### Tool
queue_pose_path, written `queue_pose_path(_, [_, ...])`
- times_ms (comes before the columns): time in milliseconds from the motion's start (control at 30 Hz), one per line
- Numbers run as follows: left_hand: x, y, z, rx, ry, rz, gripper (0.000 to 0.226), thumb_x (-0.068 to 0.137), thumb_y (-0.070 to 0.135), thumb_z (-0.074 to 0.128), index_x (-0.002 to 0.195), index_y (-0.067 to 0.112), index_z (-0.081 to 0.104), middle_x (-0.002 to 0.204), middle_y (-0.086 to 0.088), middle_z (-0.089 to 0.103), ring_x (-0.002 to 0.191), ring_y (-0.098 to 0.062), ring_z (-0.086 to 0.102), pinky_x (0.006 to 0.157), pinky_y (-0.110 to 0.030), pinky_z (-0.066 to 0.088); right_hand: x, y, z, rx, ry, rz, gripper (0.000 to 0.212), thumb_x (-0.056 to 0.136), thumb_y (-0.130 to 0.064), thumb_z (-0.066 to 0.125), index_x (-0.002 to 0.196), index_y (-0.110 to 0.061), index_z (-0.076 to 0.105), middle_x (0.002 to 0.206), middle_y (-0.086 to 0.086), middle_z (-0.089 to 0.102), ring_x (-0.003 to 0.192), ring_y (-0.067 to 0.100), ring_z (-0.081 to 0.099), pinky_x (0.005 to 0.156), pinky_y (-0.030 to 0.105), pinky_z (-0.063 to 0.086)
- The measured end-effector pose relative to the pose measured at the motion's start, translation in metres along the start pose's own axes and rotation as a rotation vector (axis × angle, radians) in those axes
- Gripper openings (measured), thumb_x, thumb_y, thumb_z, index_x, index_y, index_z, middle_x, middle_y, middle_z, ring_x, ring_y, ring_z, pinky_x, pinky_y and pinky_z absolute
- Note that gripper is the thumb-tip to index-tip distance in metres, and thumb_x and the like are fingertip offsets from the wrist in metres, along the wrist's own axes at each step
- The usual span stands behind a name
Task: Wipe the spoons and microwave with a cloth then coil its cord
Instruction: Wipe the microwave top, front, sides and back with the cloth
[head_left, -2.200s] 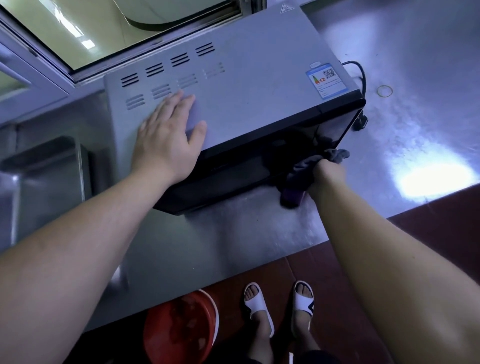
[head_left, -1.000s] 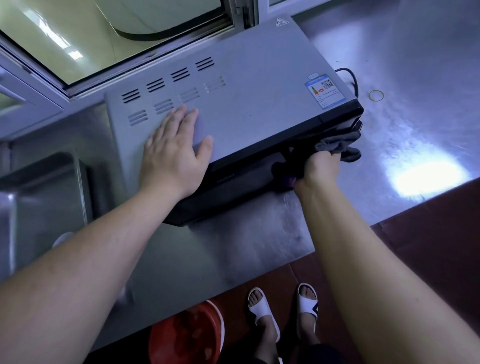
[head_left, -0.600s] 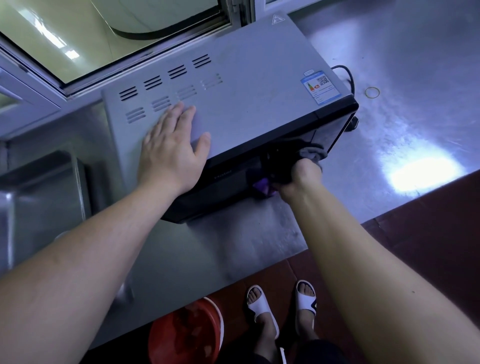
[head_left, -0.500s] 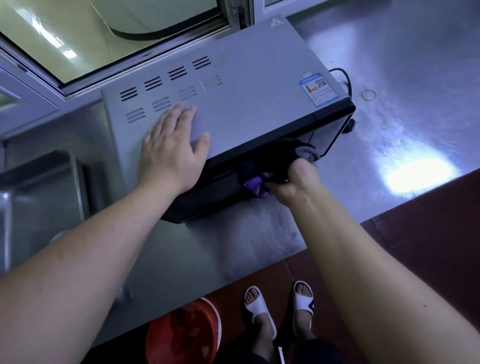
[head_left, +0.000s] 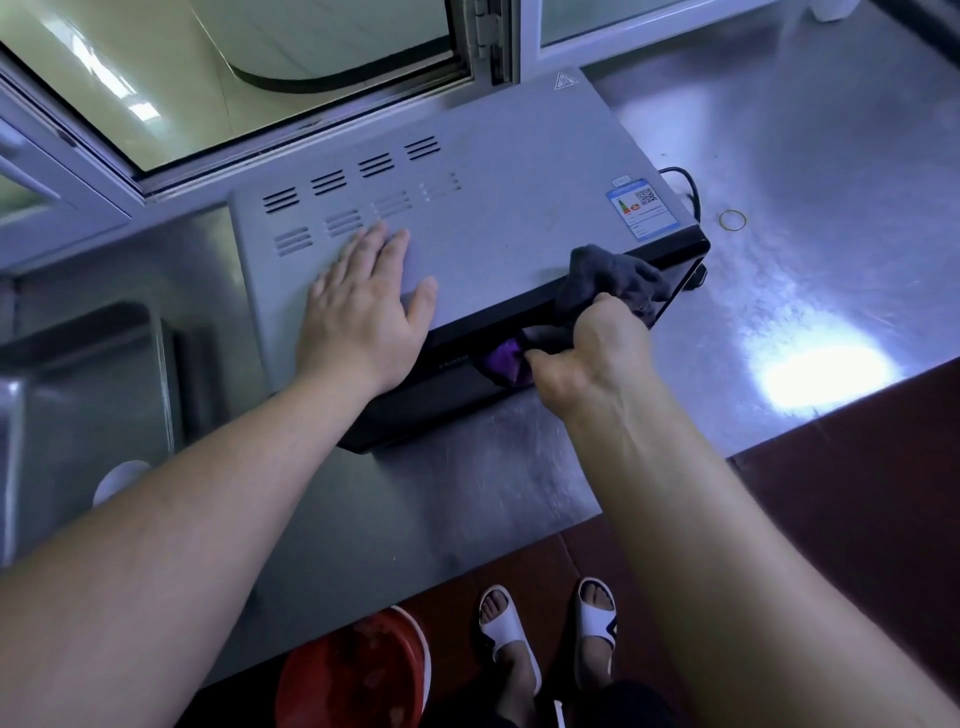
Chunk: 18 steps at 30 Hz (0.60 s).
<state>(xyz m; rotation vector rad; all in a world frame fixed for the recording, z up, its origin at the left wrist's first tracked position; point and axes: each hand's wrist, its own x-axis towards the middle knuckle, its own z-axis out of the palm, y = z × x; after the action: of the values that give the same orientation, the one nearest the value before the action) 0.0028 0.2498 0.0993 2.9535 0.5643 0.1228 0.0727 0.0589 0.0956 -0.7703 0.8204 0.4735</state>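
A grey microwave (head_left: 498, 208) with a black front stands on the steel counter (head_left: 467, 499) below a window. My left hand (head_left: 363, 306) lies flat, fingers straight, on its top near the front left. My right hand (head_left: 592, 358) grips a dark grey and purple cloth (head_left: 608, 280) against the upper right of the black front, part of the cloth draped over the top edge. The black cord (head_left: 685, 187) shows behind the microwave's right side. No spoons are in view.
A steel sink (head_left: 78, 415) lies to the left. A rubber band (head_left: 732, 220) rests on the counter right of the microwave. Below the counter edge are a red basin (head_left: 353, 675) and my feet in white sandals (head_left: 509, 639).
My right hand has carried the cloth up the microwave's front, so the cloth now laps over the top front edge. My left hand has stayed flat on the top.
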Motion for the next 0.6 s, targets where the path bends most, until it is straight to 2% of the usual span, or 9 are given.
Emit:
queue_pose_path(33, [0.000,0.000,0.000,0.000,-0.001,0.000,0.068,0.102,0.059,0.028,0.162,0.026,0.028,0.171,0.002,0.021,0.158,-0.019,0.017,0.126,-0.044,0.015,0.001,0.004,-0.001,0.032,0.031,-0.004,0.039,0.094,-0.009,0.039,0.128,-0.016,0.057,0.091,0.012,0.056,0.045,0.024,0.052,0.056,0.044,0.052])
queue_pose_path(100, [0.000,0.000,0.000,0.000,0.000,0.003,0.069,0.102,0.060,0.025,0.162,0.025,0.029,0.171,0.002,0.021,0.157,-0.019,0.017,0.126,-0.044,0.015,0.007,0.013,-0.001,0.063,0.075,-0.009,0.046,0.092,-0.005,0.036,0.132,-0.013,0.058,0.093,0.011,0.057,0.050,0.024,0.048,0.051,0.044,0.050])
queue_pose_path(167, [0.000,0.000,0.000,0.004,0.004,0.006,0.069,0.102,0.061,0.024,0.162,0.025,0.028,0.171,0.002,0.021,0.157,-0.019,0.017,0.126,-0.043,0.015,0.017,0.025,-0.007,0.084,0.086,0.001,0.054,0.089,0.001,0.032,0.132,-0.015,0.060,0.103,0.009,0.063,0.067,0.026,0.056,0.053,0.050,0.052])
queue_pose_path(267, [0.000,-0.001,0.000,0.002,0.006,0.011,0.070,0.103,0.061,0.023,0.162,0.025,0.028,0.171,0.002,0.021,0.158,-0.019,0.017,0.126,-0.043,0.015,0.035,0.041,-0.016,0.047,0.076,0.055,0.058,0.087,0.002,0.040,0.134,-0.025,0.059,0.129,0.009,0.064,0.102,0.039,0.065,0.067,0.066,0.053])
queue_pose_path(367, [0.000,-0.001,0.001,-0.002,0.015,0.012,0.071,0.101,0.062,0.022,0.161,0.025,0.029,0.171,0.002,0.022,0.157,-0.019,0.018,0.126,-0.043,0.015,0.049,0.056,-0.023,-0.067,0.109,0.060,0.057,0.094,-0.001,0.041,0.145,-0.025,0.051,0.124,0.007,0.064,0.100,0.035,0.066,0.068,0.052,0.058])
queue_pose_path(467, [0.000,-0.001,0.001,0.003,0.015,0.012,0.070,0.102,0.061,0.023,0.161,0.025,0.030,0.170,0.001,0.023,0.157,-0.019,0.019,0.126,-0.043,0.015,0.063,0.067,-0.032,-0.039,0.128,0.078,0.064,0.092,0.004,0.038,0.147,-0.026,0.050,0.139,0.010,0.060,0.107,0.040,0.066,0.064,0.057,0.057])
queue_pose_path(500, [0.000,-0.001,0.001,0.005,0.018,0.014,0.070,0.102,0.061,0.023,0.161,0.025,0.030,0.170,0.001,0.023,0.157,-0.020,0.019,0.126,-0.043,0.015,0.065,0.069,-0.034,-0.055,0.121,0.066,0.063,0.094,0.005,0.037,0.149,-0.024,0.047,0.141,0.010,0.059,0.105,0.037,0.067,0.060,0.053,0.058])
queue_pose_path(567, [0.000,-0.001,0.000,0.006,0.019,0.015,0.069,0.102,0.061,0.023,0.161,0.024,0.030,0.170,0.001,0.023,0.157,-0.020,0.019,0.126,-0.043,0.016,0.066,0.073,-0.038,-0.101,0.118,0.022,0.048,0.103,-0.001,0.035,0.146,-0.018,0.046,0.131,0.007,0.062,0.094,0.025,0.066,0.052,0.037,0.059])
queue_pose_path(600, [0.000,-0.001,0.000,0.006,0.019,0.016,0.070,0.102,0.061,0.023,0.161,0.024,0.030,0.170,0.001,0.024,0.157,-0.020,0.019,0.126,-0.043,0.016,0.065,0.075,-0.038,-0.097,0.117,0.002,0.039,0.106,-0.007,0.035,0.142,-0.019,0.046,0.125,0.005,0.063,0.093,0.023,0.065,0.057,0.034,0.061])
